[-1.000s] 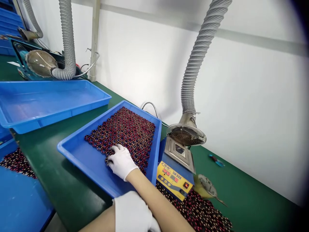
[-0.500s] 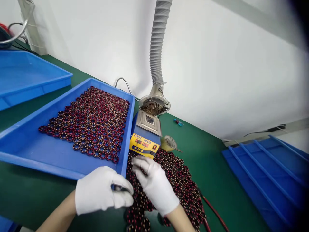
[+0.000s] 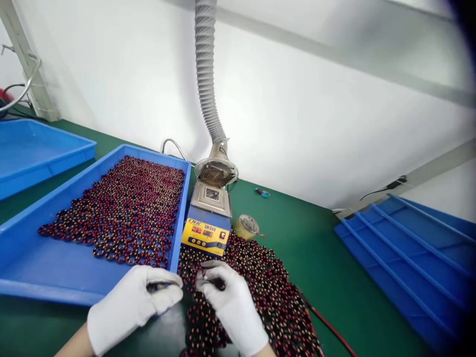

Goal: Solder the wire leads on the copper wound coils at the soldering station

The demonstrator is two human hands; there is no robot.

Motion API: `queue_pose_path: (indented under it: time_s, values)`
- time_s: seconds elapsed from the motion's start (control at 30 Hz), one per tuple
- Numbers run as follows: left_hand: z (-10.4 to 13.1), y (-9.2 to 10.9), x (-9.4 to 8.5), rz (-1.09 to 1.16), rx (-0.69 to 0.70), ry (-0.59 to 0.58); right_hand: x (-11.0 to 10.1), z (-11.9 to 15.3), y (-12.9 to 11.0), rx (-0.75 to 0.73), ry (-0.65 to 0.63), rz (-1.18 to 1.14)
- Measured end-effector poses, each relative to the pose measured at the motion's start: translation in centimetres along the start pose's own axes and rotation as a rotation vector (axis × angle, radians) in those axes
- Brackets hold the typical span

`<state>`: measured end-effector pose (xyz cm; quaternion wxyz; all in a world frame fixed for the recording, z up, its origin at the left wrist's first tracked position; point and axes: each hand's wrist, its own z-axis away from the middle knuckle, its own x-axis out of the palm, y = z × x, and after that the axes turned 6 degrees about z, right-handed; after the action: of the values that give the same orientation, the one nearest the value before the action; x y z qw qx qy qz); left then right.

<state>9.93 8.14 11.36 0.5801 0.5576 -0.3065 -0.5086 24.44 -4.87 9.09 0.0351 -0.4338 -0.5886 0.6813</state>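
Observation:
My left hand (image 3: 136,302), in a white glove, is by the near right corner of the blue tray (image 3: 48,292). Its thumb and fingers are curled round a small dark piece, apparently a ring coil (image 3: 159,286), mostly hidden. Over the loose heap of ring coils (image 3: 264,285), my right hand (image 3: 230,302), also gloved in white, has its thumb and fingertips closed on a dark ring coil (image 3: 218,283). The coils are small black rings with red and copper-coloured bands. Inside the tray, many such coils (image 3: 130,213) lie flat in close rows.
A blue and yellow heated pot unit (image 3: 204,238) with a lit display stands behind the heap. Above it hangs an extraction hose (image 3: 206,64) with a round hood. Beside it is a small cup (image 3: 246,227). Other blue trays (image 3: 40,158) stand left, and ribbed blue ones (image 3: 401,258) right.
The view has tilted up and shifted right, so things appear lower and further left. My right hand's fingers have drawn back from the heap near the unit, with a ring coil now showing in them.

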Motion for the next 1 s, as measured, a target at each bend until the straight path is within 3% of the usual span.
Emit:
queue_pose_path:
  time_s: [0.07,0.2,0.3,0.37,0.43,0.6,0.77,0.83,1.0]
  values:
    - [-0.5,1.0,0.3,-0.140,0.139,0.171,-2.0,-1.5,-1.4,0.014,0.040,-0.326]
    - [-2.0,4.5,1.4,-0.508,0.708,0.590,-3.7,-3.1,-5.2,-0.084,0.165,-0.746]
    - [-3.4,7.0,2.1,-0.638,1.006,0.769,-3.5,-3.5,-7.2,-0.189,0.184,-0.872]
    - [-4.1,7.8,2.3,-0.643,1.102,0.828,-3.3,-3.9,-7.5,-0.251,0.117,-0.870]
    - [-4.6,8.1,2.3,-0.601,1.104,0.813,-3.4,-4.3,-6.9,-0.295,0.070,-0.835]
    - [-5.2,8.0,2.0,-0.516,1.020,0.620,-5.2,-4.5,-4.9,-0.344,0.094,-0.665]
    - [-5.3,7.8,1.9,-0.539,0.999,0.487,-6.3,-4.1,-5.7,-0.404,0.023,-0.643]
    - [-5.2,7.7,2.0,-0.616,1.041,0.504,-6.0,-4.1,-6.1,-0.375,0.054,-0.697]
    - [-4.7,7.8,1.9,-0.810,1.104,0.633,-4.8,-4.3,-5.6,-0.118,0.086,-0.994]
